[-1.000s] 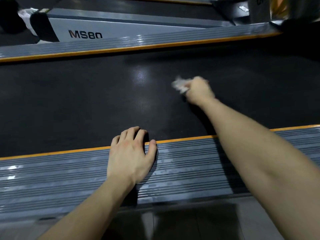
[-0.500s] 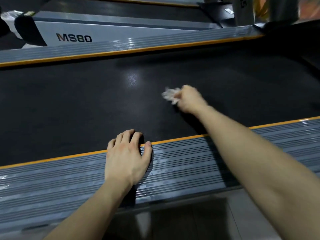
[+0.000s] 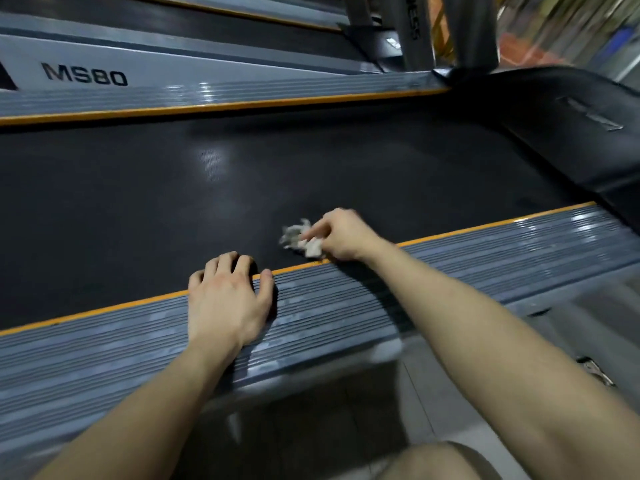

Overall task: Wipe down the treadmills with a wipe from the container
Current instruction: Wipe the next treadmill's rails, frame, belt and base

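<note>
Wipe (image 3: 301, 237), white and crumpled, lies on the black belt (image 3: 207, 188), just beside the orange strip (image 3: 485, 225) of the near rail (image 3: 346, 306). The right hand (image 3: 341, 233) pinches it, fingers curled on the wad, and presses it to the belt. At 8 o'clock from the wipe the left hand (image 3: 227, 299) rests on the ribbed grey rail, fingers relaxed and holding nothing, its fingertips reaching over the strip onto the belt. At 12 o'clock, across the belt, runs the far rail (image 3: 242, 95), and behind it stands a second treadmill (image 3: 85, 75) marked MS80. At 2 o'clock sits a black cover (image 3: 571, 133). The floor (image 3: 346, 410) is at 6 o'clock.
</note>
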{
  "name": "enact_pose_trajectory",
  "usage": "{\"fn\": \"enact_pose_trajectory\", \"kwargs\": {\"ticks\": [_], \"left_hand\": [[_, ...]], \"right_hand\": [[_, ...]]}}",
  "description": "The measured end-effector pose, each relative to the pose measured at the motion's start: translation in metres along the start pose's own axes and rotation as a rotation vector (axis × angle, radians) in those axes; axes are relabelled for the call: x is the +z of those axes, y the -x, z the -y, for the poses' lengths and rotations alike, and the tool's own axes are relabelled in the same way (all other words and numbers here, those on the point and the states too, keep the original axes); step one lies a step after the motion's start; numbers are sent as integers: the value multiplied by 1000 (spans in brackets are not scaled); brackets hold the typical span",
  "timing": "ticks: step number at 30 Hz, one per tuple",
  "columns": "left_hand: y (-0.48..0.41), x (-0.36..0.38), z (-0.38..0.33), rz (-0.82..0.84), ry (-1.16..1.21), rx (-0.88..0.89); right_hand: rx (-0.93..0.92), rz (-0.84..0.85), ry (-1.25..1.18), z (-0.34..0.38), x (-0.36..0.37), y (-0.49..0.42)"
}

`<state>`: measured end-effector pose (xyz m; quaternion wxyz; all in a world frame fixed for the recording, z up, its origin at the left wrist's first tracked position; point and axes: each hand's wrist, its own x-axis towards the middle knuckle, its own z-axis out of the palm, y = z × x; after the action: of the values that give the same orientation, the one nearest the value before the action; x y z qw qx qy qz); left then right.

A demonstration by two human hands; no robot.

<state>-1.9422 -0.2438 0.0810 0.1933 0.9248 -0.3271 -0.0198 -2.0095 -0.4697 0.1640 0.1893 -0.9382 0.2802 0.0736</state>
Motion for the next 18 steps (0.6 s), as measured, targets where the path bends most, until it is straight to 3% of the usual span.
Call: {"fn": "enact_pose_trajectory", "kwargs": {"ticks": [4, 6, 9, 14, 18], "left_hand": [[1, 2, 1, -26, 15, 3], [-1, 0, -1, -31, 8, 2], [0, -2, -1, -22, 13, 8], [9, -3, 0, -71, 16, 41], [13, -6, 1, -61, 11, 37]], "right_hand": [[445, -346, 168, -103, -48, 18], [518, -408, 202, -129, -54, 31], [402, -367, 73, -100, -37, 21], [-139, -88, -25, -20, 0, -17], [-238, -98, -95, -27, 8, -10]]}}
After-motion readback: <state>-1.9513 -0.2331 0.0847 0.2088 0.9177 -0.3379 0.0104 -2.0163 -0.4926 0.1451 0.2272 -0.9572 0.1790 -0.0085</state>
